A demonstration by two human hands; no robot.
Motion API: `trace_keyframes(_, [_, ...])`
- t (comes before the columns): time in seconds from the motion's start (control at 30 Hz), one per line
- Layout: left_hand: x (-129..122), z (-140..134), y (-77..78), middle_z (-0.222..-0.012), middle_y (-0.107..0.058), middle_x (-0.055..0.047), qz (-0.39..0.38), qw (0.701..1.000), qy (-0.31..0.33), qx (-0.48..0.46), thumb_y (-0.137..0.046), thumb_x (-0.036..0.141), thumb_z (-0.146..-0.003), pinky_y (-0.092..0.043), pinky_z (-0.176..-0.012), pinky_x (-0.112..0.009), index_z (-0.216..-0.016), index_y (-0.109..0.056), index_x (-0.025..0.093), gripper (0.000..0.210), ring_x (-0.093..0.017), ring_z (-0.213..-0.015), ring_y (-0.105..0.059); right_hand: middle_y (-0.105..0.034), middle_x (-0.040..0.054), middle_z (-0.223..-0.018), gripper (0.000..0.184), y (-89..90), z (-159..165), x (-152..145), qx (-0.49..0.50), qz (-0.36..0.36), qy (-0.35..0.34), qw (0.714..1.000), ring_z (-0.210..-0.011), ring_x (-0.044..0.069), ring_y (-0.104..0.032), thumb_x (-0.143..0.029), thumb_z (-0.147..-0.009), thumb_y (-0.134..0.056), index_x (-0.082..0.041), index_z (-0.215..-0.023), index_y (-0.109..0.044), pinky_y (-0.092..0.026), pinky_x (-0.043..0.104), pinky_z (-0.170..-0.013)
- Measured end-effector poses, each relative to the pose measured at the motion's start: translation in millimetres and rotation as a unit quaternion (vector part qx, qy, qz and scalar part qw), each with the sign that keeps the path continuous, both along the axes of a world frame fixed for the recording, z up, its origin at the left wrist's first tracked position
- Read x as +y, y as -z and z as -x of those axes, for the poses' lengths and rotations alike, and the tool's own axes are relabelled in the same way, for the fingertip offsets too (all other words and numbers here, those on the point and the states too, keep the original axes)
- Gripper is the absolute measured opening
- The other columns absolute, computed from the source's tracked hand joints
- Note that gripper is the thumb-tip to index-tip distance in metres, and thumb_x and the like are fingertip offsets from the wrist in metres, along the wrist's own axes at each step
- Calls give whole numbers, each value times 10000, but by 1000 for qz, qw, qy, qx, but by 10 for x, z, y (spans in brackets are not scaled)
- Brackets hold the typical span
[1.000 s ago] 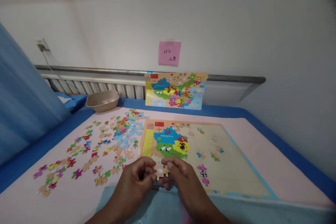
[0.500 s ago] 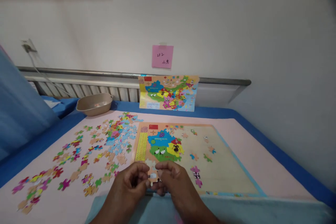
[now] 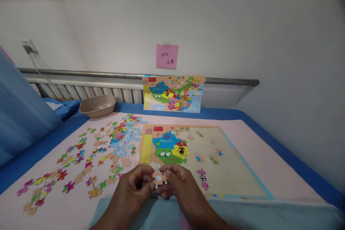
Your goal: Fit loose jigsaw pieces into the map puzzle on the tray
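My left hand [image 3: 138, 184] and my right hand [image 3: 180, 183] meet over the lower left of the puzzle board [image 3: 231, 172]. Between their fingertips is a peach puzzle piece [image 3: 159, 179] with a white patch and a little green at one edge. The fingers of both hands are closed in a pinch on its sides. Just beyond them, joined pieces form a blue, green and yellow map section [image 3: 165, 153]. Pink pieces with a panda [image 3: 202, 178] lie right of my right hand.
Many loose pieces [image 3: 122, 143] spread over the pink cloth on the left. A beige basin [image 3: 97, 107] stands behind them. The printed map picture [image 3: 174, 94] leans at the wall under a pink note [image 3: 167, 56]. More loose pieces [image 3: 214, 159] lie on the board's right part.
The piece between my hands has tilted or turned slightly, so more of its face and a green edge show. Both hands keep nearly the same place, and the view has shifted slightly.
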State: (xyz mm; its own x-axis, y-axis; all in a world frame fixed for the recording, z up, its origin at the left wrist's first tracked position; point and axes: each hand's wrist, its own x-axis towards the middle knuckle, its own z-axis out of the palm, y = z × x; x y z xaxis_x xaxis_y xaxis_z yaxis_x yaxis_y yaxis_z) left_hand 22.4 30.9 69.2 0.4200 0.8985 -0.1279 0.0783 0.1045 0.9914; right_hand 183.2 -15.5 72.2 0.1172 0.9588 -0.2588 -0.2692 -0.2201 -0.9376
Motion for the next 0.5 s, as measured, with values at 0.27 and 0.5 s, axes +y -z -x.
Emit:
trace_keyframes(0.27, [-3, -4, -39, -718, -597, 29, -1, 1000, 2, 7, -713, 294, -726, -423, -618, -234, -966, -674, 167, 274, -121, -668, -535, -673, 63, -742, 518, 10, -18, -10, 1, -10, -6, 1000, -676, 273, -697, -578, -726, -608, -165, -1023, -509, -487, 314, -617])
trace_keyframes(0.5, [4, 10, 0, -735, -616, 32, -1, 1000, 11, 10, -699, 284, -760, -427, -627, -235, -1006, -650, 174, 274, -118, -675, -559, -681, 87, -775, 596, -8, -36, -18, 5, -1, -4, 1000, -721, 300, -709, -647, -754, -626, -152, -1064, -506, -490, 321, -620])
